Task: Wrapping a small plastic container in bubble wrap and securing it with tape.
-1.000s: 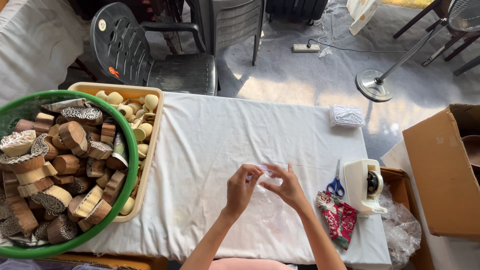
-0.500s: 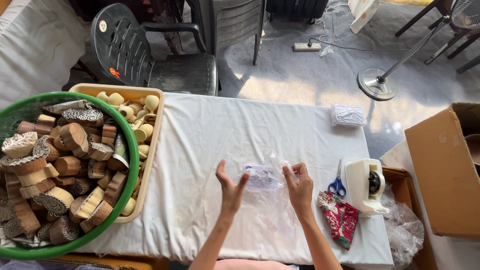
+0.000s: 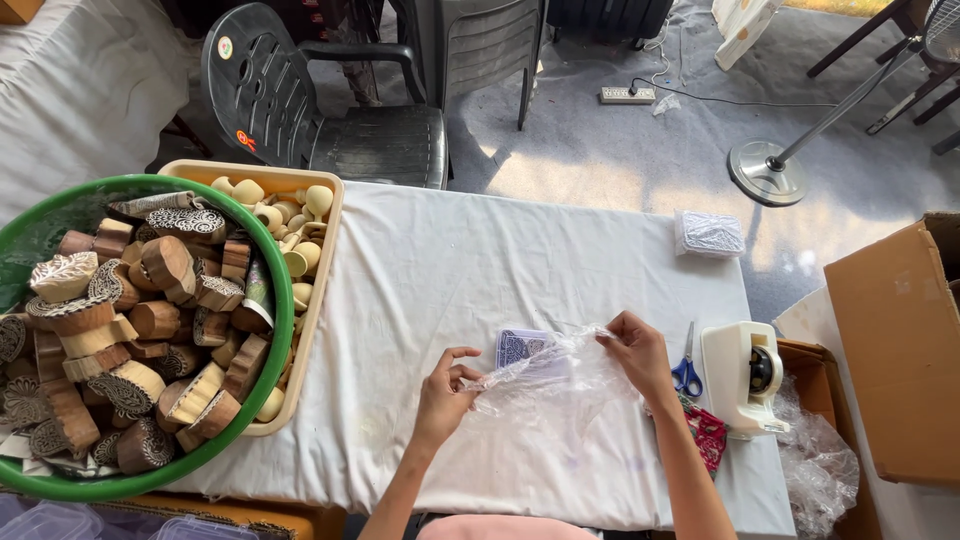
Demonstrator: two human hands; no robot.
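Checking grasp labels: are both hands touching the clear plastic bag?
Touching. The head view shows the left hand pinching the clear plastic bag at its left edge and the right hand gripping its upper right edge, with no gap at either.

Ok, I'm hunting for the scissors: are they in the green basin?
No, the scissors lie on the white tablecloth beside the tape dispenser, far from the green basin of wooden blocks.

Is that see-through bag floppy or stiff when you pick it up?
Probably floppy: the clear plastic bag sags and crinkles between the left hand and right hand. Likely very light, and maybe slippery, since it looks thin and glossy.
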